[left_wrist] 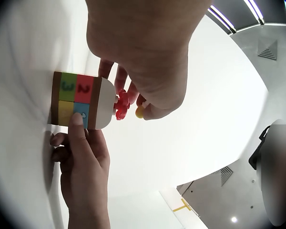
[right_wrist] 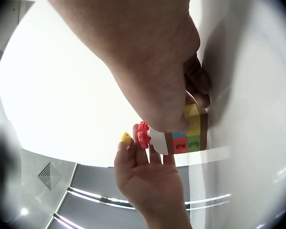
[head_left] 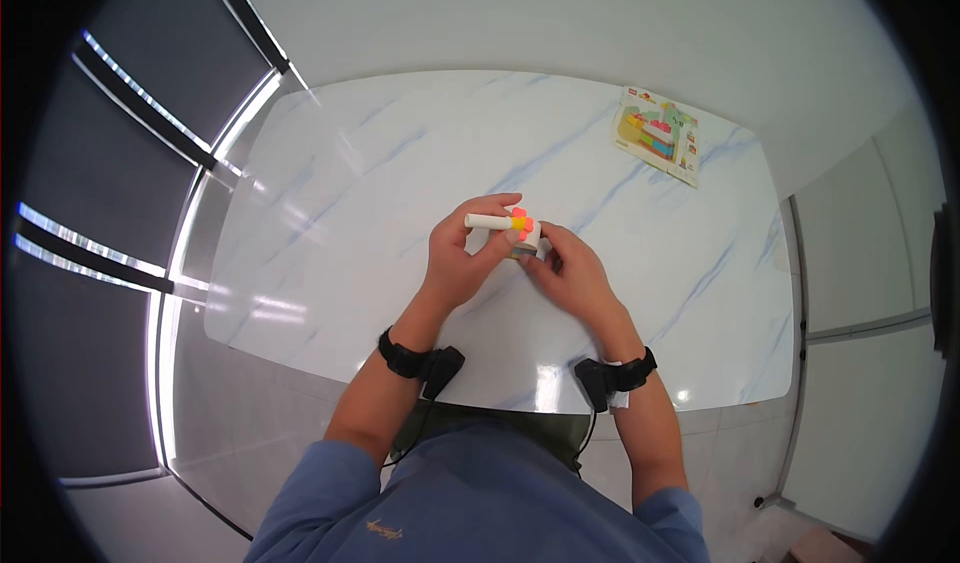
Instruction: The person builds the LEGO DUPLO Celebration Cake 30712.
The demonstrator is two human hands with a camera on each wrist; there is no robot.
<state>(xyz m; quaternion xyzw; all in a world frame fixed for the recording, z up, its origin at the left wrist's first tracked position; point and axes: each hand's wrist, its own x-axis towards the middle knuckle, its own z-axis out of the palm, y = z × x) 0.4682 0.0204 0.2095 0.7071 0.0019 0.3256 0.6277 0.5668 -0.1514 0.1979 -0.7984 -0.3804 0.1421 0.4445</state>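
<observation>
A small stack of toy blocks (left_wrist: pixel 69 95) shaped like a cake slice stands on the table, with brown layers, a white top and coloured, numbered blocks. A red flower piece (left_wrist: pixel 122 105) sits on its white top. My right hand (head_left: pixel 572 273) grips the stack from the side, thumb on the blue block. Above the top, my left hand (head_left: pixel 458 253) pinches a white stick (head_left: pixel 488 221) with a yellow end (right_wrist: pixel 126 139). That end is close to the flower and overlaps it in the head view. The left hand's other fingers reach behind the stack.
A picture booklet (head_left: pixel 657 135) showing a block cake lies at the far right of the white marbled table (head_left: pixel 350 203). Dark panels (head_left: pixel 140 103) with bright strips run along the left side. A pale cabinet (head_left: pixel 870 243) stands to the right.
</observation>
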